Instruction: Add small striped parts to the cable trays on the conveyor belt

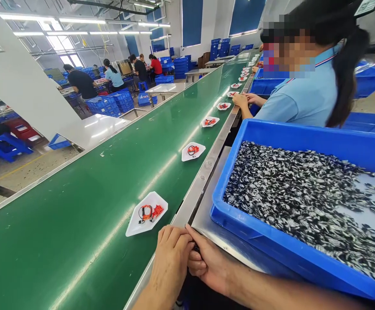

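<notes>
Head view along a factory line. At the bottom edge, the person's left hand [170, 258] and right hand [211, 269] meet beside the steel rail [200, 181] of a green conveyor belt [78, 193]. Their fingers [174, 234] are curled together, not open, around a small dark piece [196, 248]. It is mostly hidden, so neither its long axis nor which hand grips it can be told. Up and left of the fingers, just across the rail, a white tray [139, 226] holds orange parts [153, 212] and a black wire [145, 211]; the left hand is nearer. To the right, a blue crate [303, 137] is heaped with black-and-white pieces [297, 202]. Farther along, a co-worker's hands [248, 99] reach toward the belt.
</notes>
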Tool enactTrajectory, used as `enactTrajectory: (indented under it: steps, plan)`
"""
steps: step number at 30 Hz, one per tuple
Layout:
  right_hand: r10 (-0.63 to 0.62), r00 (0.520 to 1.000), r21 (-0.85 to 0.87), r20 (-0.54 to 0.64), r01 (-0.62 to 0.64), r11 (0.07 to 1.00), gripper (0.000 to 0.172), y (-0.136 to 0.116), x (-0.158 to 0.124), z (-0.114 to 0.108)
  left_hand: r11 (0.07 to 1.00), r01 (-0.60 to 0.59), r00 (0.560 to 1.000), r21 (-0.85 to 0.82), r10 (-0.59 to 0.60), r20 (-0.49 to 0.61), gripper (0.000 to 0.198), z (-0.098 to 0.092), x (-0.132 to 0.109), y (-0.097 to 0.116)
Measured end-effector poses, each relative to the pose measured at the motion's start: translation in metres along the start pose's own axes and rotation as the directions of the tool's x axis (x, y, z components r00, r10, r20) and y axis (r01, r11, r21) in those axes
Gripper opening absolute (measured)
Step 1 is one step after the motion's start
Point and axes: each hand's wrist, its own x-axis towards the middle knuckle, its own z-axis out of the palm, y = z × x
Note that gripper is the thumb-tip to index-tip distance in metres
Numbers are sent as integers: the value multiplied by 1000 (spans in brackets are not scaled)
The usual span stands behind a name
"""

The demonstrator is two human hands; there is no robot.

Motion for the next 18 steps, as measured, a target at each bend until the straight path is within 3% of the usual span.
enactTrajectory:
  steps: [3,8,12,18]
  plan:
    - [-41,998,-2,57,41,999,45,0,1,-3,995,-37,999,93,40,-31,18,2,-3,0]
    - [-77,988,-27,133,82,996,47,2,1,-5,956,-147,989,256,149,11,27,1,-8,4]
    - [-112,974,-42,197,122,992,50,5,1,-6,952,-189,982,239,185,42,30,-2,-9,9]
    - [-108,984,-10,143,111,994,48,4,0,-5,967,-163,985,195,146,94,28,-4,-10,11]
